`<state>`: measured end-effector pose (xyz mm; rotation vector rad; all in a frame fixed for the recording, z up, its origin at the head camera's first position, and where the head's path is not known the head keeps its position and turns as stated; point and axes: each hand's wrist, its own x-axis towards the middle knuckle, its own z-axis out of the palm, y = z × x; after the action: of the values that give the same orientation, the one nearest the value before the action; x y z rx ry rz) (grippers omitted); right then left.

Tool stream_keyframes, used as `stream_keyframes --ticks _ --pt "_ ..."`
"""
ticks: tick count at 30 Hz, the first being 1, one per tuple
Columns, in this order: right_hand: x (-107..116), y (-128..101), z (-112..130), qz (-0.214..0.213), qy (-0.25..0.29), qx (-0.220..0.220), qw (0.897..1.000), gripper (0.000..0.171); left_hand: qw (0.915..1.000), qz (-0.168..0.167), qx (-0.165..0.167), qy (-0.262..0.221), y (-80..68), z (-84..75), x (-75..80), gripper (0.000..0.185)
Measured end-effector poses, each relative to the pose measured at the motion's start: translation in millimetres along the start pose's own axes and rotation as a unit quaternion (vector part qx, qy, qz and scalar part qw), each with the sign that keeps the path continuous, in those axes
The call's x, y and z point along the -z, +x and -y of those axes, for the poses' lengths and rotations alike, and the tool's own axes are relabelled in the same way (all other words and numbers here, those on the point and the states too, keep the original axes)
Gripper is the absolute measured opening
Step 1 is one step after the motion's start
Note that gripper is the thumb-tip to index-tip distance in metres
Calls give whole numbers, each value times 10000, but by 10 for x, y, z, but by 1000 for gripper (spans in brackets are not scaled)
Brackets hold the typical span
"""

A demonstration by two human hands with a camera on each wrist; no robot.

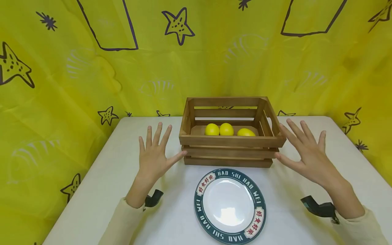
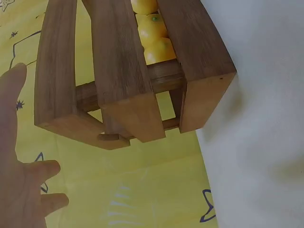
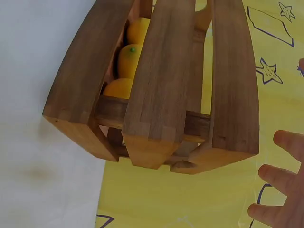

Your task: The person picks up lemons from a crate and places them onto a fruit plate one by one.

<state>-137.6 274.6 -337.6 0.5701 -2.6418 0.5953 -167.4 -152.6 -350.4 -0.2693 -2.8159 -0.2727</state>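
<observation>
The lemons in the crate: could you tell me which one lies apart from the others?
The rightmost lemon; the other two lemons touch.

Lower halves of the three lemons (image 1: 226, 129) hidden behind the front slats of the crate (image 1: 229, 141). In the left wrist view, only part of the left hand (image 2: 21, 190) inside the frame, cut off at the left and bottom edges; crate top cropped. In the right wrist view, just the fingertips of the right hand (image 3: 280, 190) showing. Plate (image 1: 230, 206) lettering partly too small to read.
</observation>
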Motion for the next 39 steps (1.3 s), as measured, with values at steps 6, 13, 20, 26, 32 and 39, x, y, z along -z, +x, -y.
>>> stream_keyframes --ticks 6,13,20,26,32,39 --pt "-56 73 45 -479 483 128 9976 72 9987 -73 -334 -379 74 -59 -40 101" --pt "-125 147 64 -1625 1127 600 9784 60 9866 -667 -1249 -815 200 -106 -139 103" --pt "-134 265 29 -1742 1259 1075 9707 67 9579 -441 -1216 -2561 323 -168 -201 90" --pt "-77 376 79 -1515 1198 1064 9754 55 9284 -639 -870 -3556 412 -137 -260 67" --pt "-87 470 169 -1624 1245 807 9755 58 9101 -668 -737 -4023 419 -103 -254 55" --pt "-4 608 214 -1261 1069 590 9845 54 9070 -570 -702 -4114 441 -123 -220 53"
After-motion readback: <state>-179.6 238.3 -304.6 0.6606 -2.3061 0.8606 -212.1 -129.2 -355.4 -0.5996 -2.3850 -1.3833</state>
